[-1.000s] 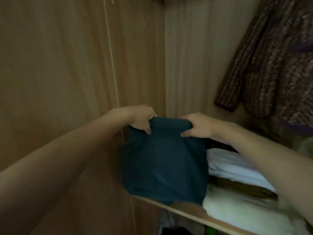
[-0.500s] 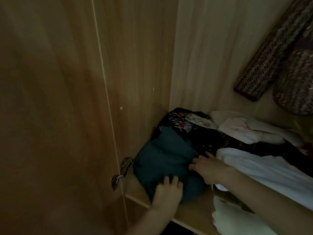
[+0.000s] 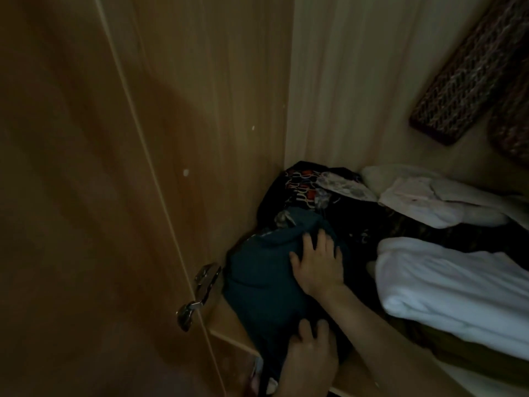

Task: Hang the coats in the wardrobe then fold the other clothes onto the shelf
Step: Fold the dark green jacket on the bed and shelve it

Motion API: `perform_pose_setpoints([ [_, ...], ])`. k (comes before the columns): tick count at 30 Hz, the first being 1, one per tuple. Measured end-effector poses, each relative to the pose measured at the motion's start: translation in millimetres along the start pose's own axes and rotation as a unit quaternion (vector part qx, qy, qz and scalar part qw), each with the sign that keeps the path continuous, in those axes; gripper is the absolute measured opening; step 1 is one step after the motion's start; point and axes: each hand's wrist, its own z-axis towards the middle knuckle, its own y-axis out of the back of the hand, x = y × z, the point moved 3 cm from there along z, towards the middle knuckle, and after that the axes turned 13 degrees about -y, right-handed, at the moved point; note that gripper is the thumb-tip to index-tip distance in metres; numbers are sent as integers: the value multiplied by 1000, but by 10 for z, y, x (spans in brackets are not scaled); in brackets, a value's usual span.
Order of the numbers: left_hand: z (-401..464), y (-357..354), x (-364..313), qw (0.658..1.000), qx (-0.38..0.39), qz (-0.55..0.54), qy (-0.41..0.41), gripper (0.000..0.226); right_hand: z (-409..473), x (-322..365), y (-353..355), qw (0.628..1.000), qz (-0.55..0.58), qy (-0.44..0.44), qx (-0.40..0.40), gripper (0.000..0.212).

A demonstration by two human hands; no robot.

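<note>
our two hands, left hand (image 3: 307,356) and right hand (image 3: 317,263), now press flat-fingered on the teal garment (image 3: 263,279), lowered onto the shelf (image 3: 229,325), this fold placed.

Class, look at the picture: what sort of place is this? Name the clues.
Most likely inside a wooden wardrobe: a door hinge, folded clothes on a shelf, and a knitted garment hanging above.

a home bedroom closet, seen from inside a wooden wardrobe (image 3: 200,110): laminate side panels, a metal door hinge (image 3: 200,293), a shelf (image 3: 229,325) piled with folded and crumpled clothes, among them a white folded garment (image 3: 452,285), and a knitted coat (image 3: 469,70) hanging at upper right.
</note>
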Motion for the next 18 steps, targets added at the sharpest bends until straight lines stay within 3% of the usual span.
perform_pose_setpoints([
  [3,-37,16,116,993,105,-33,-44,34,107,-47,-257,998,8,10,63,65],
  [6,37,509,482,976,85,-156,-128,33,203,-97,-220,986,40,10,162,60],
  [7,76,747,658,976,33,-184,-114,30,214,-118,-138,979,81,9,186,52],
  [8,139,984,863,979,-50,-187,-70,26,202,-132,-53,975,131,10,182,40],
  [10,322,1219,1193,958,-219,-183,-12,21,67,-173,82,978,196,6,72,25],
  [11,439,1246,1283,951,-236,-201,-19,24,-82,-181,107,980,197,-14,-3,29],
  [13,740,1069,1357,969,-138,-188,-82,34,-406,-172,54,979,156,-66,-115,41],
  [14,884,941,1387,976,-88,-164,-115,39,-530,-162,-41,980,124,-83,-133,49],
  [18,1136,583,1558,975,-78,-175,-108,51,-618,-222,-450,992,41,-85,-79,78],
])
